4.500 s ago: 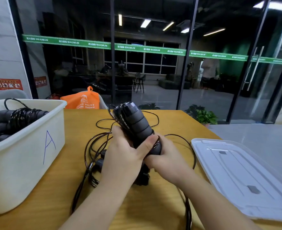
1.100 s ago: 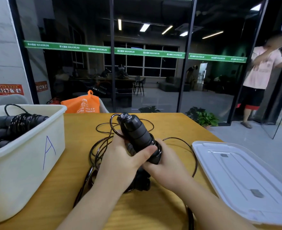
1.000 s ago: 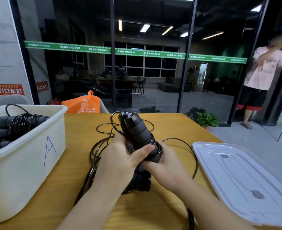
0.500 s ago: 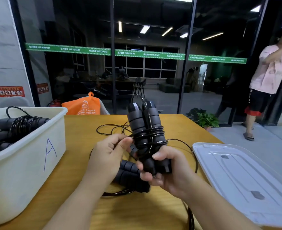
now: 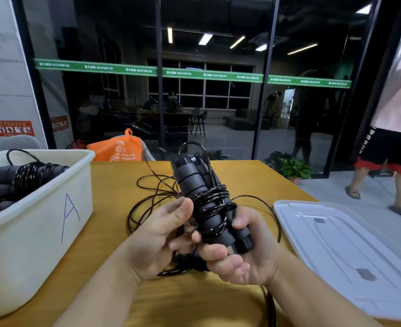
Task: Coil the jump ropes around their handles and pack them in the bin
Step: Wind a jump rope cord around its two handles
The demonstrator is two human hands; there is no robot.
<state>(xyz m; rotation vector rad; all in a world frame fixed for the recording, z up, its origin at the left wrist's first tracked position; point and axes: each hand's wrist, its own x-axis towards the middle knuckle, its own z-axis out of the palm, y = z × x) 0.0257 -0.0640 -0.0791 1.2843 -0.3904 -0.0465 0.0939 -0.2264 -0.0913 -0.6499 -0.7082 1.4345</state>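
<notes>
Your right hand (image 5: 237,253) grips the lower ends of the paired black handles (image 5: 194,185), which stand nearly upright above the yellow table (image 5: 114,185) with black rope (image 5: 215,201) coiled round their middle; your left hand (image 5: 161,232) curls against the bundle's left side, thumb pressing the coil; loose rope loops (image 5: 152,192) lie on the table behind; the white bin (image 5: 53,208) marked "A" at left holds another coiled jump rope (image 5: 29,173); the bin lid (image 5: 348,251) lies at right.
</notes>
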